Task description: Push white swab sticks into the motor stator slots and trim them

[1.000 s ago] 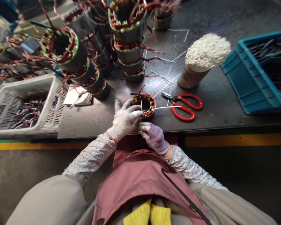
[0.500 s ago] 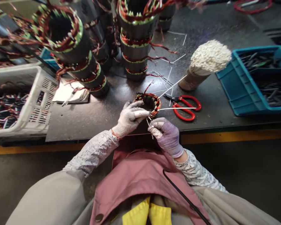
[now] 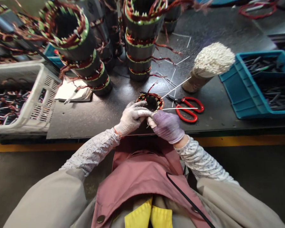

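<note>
A small motor stator (image 3: 161, 100) with red-brown wire windings sits near the table's front edge. My left hand (image 3: 133, 117), in a whitish glove, grips its near-left side, fingers over the rim. My right hand (image 3: 169, 126), in a purple-stained glove, is closed at the near rim, its fingertips against my left fingertips. A short white cord end shows under the right fingers; most of that cord is hidden. Two long white cords, an upper one (image 3: 177, 87) and a lower one (image 3: 180, 108), stretch from the stator to the right. Red-handled scissors (image 3: 196, 119) lie beside it.
Stacked stators (image 3: 139, 47) stand behind, with another leaning stack (image 3: 85, 60) to the left. A white crate (image 3: 41, 91) of wired parts is at far left. A thick bundle of white cords (image 3: 213, 60) stands right, before a blue bin (image 3: 237, 85). Loose cords lie on the table (image 3: 104, 117).
My right hand has moved up and left, from just below the stator to its near rim, and turned so its back faces up. My left hand stays on the stator.
</note>
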Demonstrator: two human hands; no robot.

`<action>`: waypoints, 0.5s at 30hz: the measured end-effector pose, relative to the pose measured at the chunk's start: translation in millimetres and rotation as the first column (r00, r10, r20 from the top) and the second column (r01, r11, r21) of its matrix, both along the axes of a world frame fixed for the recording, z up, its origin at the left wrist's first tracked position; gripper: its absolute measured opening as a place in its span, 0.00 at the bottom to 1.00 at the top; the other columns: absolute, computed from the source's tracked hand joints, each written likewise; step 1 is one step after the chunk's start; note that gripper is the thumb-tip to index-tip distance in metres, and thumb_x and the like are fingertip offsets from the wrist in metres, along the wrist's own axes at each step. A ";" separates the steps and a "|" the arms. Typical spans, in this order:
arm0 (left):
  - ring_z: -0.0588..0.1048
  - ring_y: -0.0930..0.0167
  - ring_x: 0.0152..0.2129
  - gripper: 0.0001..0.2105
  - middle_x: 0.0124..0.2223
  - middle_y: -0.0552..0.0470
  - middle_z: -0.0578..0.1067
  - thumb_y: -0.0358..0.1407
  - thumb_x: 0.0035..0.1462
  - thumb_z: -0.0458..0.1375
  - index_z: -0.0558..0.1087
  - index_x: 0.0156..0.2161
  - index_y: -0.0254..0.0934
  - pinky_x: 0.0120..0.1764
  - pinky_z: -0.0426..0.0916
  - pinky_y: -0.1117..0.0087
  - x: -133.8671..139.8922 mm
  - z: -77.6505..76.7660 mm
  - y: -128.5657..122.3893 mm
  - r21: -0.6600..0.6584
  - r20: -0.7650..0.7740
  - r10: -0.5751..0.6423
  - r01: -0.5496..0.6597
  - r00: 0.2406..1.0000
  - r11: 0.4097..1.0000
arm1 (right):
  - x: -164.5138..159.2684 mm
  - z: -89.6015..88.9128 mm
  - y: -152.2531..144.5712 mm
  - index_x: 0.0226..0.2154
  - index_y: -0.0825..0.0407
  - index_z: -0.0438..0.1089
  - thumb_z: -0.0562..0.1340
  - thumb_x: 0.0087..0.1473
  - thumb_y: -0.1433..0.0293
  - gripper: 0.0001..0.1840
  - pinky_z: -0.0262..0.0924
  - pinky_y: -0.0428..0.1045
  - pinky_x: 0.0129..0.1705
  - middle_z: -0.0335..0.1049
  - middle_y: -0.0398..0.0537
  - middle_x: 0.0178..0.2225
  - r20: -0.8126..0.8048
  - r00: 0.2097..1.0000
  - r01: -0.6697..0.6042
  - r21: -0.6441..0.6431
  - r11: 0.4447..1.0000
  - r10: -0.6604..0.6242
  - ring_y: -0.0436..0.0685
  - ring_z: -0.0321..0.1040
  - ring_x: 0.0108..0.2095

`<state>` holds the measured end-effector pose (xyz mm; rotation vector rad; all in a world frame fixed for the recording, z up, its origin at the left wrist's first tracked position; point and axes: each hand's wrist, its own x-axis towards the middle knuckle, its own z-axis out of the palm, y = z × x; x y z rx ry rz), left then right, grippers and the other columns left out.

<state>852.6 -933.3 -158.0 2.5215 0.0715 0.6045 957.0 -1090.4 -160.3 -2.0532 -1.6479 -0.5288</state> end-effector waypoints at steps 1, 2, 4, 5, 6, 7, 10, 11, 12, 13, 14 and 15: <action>0.72 0.68 0.54 0.10 0.40 0.54 0.82 0.34 0.62 0.55 0.80 0.38 0.45 0.57 0.63 0.60 0.1 -0.8 0.2 -0.026 0.002 0.001 -0.001 1.000 1.000 | 0.0 5.6 -3.0 0.27 0.53 0.71 0.55 0.62 0.64 0.16 0.44 0.50 0.25 0.69 0.49 0.24 0.019 0.998 -0.065 -0.035 0.997 0.065 0.52 0.61 0.23; 0.72 0.69 0.54 0.09 0.40 0.53 0.82 0.34 0.62 0.55 0.80 0.38 0.44 0.57 0.65 0.62 0.1 -1.8 0.4 -0.061 0.014 0.003 -0.003 1.000 0.998 | -0.5 10.5 -7.1 0.25 0.53 0.69 0.55 0.61 0.64 0.16 0.42 0.51 0.24 0.67 0.48 0.22 0.024 0.989 -0.142 -0.061 0.988 0.144 0.51 0.59 0.21; 0.72 0.69 0.55 0.09 0.43 0.51 0.81 0.34 0.62 0.57 0.79 0.41 0.41 0.56 0.66 0.65 -0.4 -3.4 0.7 -0.132 0.044 0.018 -0.012 0.999 0.991 | -2.6 17.8 -17.4 0.22 0.52 0.67 0.56 0.60 0.66 0.16 0.41 0.51 0.23 0.63 0.45 0.18 0.012 0.959 -0.283 -0.055 0.957 0.284 0.50 0.55 0.19; 0.72 0.69 0.54 0.09 0.45 0.50 0.80 0.35 0.61 0.58 0.79 0.44 0.40 0.55 0.67 0.67 -0.8 -3.7 0.9 -0.154 0.051 0.025 -0.017 0.998 0.988 | -4.1 20.4 -22.0 0.22 0.51 0.66 0.57 0.60 0.67 0.15 0.41 0.51 0.22 0.63 0.44 0.18 -0.003 0.946 -0.325 -0.016 0.946 0.325 0.50 0.56 0.19; 0.73 0.69 0.53 0.10 0.48 0.48 0.79 0.35 0.61 0.58 0.78 0.45 0.40 0.54 0.68 0.68 -1.3 -3.5 1.4 -0.158 0.048 0.029 -0.021 0.998 0.987 | -5.9 22.5 -25.4 0.23 0.51 0.66 0.58 0.59 0.67 0.13 0.44 0.50 0.22 0.65 0.44 0.19 -0.037 0.941 -0.334 0.042 0.942 0.335 0.50 0.58 0.19; 0.74 0.69 0.51 0.10 0.50 0.47 0.77 0.36 0.60 0.59 0.78 0.46 0.40 0.53 0.69 0.69 -2.0 -2.7 2.0 -0.141 0.034 0.026 -0.021 0.999 0.990 | -8.3 24.3 -27.0 0.24 0.50 0.67 0.59 0.58 0.68 0.12 0.47 0.49 0.22 0.68 0.45 0.21 -0.107 0.941 -0.308 0.113 0.945 0.320 0.50 0.61 0.21; 0.76 0.70 0.46 0.08 0.50 0.48 0.76 0.37 0.60 0.59 0.80 0.42 0.41 0.47 0.70 0.71 -4.6 2.2 5.7 -0.044 -0.042 0.020 -0.022 0.999 0.999 | -21.0 28.4 -24.7 0.26 0.50 0.68 0.57 0.59 0.65 0.12 0.53 0.47 0.21 0.71 0.46 0.23 -0.588 0.771 -0.081 0.292 0.953 0.246 0.50 0.64 0.21; 0.76 0.70 0.45 0.08 0.50 0.49 0.76 0.37 0.60 0.58 0.80 0.41 0.42 0.47 0.70 0.71 -5.6 4.3 7.4 -0.013 -0.067 0.024 -0.025 0.997 1.000 | -26.4 29.9 -23.1 0.25 0.50 0.67 0.56 0.60 0.64 0.14 0.51 0.46 0.18 0.69 0.45 0.21 -0.767 0.594 -0.022 0.288 0.957 0.244 0.49 0.62 0.18; 0.76 0.70 0.45 0.09 0.49 0.49 0.76 0.37 0.60 0.58 0.80 0.41 0.42 0.46 0.70 0.71 -6.5 6.5 9.2 0.011 -0.092 0.024 -0.023 0.995 1.000 | -31.3 31.7 -21.5 0.23 0.50 0.65 0.55 0.60 0.63 0.16 0.47 0.45 0.14 0.64 0.42 0.17 -0.892 0.376 0.013 0.275 0.961 0.250 0.47 0.56 0.15; 0.76 0.70 0.45 0.09 0.49 0.49 0.76 0.37 0.60 0.58 0.80 0.42 0.43 0.46 0.69 0.72 -7.1 8.5 10.7 0.029 -0.116 0.012 -0.009 0.993 1.000 | -34.8 34.0 -19.4 0.21 0.50 0.62 0.55 0.59 0.63 0.17 0.41 0.45 0.12 0.60 0.40 0.15 -0.953 0.156 0.028 0.268 0.963 0.261 0.46 0.50 0.12; 0.76 0.70 0.45 0.09 0.49 0.50 0.76 0.37 0.61 0.58 0.80 0.42 0.43 0.46 0.69 0.72 -7.5 10.1 11.8 0.045 -0.138 -0.010 0.016 0.990 0.999 | -35.9 36.7 -16.0 0.19 0.50 0.59 0.56 0.58 0.62 0.18 0.37 0.44 0.10 0.56 0.38 0.14 -0.960 -0.027 0.032 0.278 0.960 0.278 0.44 0.45 0.10; 0.76 0.69 0.45 0.09 0.49 0.50 0.76 0.38 0.61 0.57 0.80 0.42 0.44 0.45 0.69 0.72 -7.3 11.4 12.0 0.063 -0.162 -0.037 0.048 0.986 0.997 | -34.3 39.6 -10.1 0.18 0.49 0.56 0.57 0.56 0.62 0.19 0.34 0.44 0.10 0.54 0.37 0.14 -0.940 -0.153 0.040 0.301 0.953 0.304 0.43 0.42 0.10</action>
